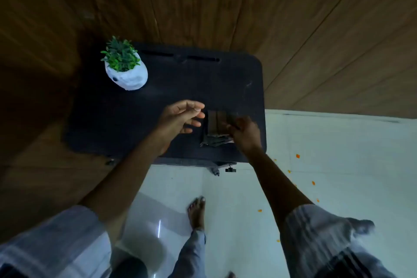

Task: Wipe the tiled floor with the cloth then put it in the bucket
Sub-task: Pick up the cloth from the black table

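Two hands | right hand (244, 131) pinches folded dark cloth (216, 127) | left hand (181, 116) relaxed, empty | matte table (112, 115)

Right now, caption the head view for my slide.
Right hand grips the folded cloth on the black table; left hand hovers open beside it.

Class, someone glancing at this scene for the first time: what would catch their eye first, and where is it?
Probably the green plant in its white pot at the dark table's far left corner. Next, the right hand gripping a folded dark cloth near the table's front right, and orange scraps scattered on the pale tiled floor.
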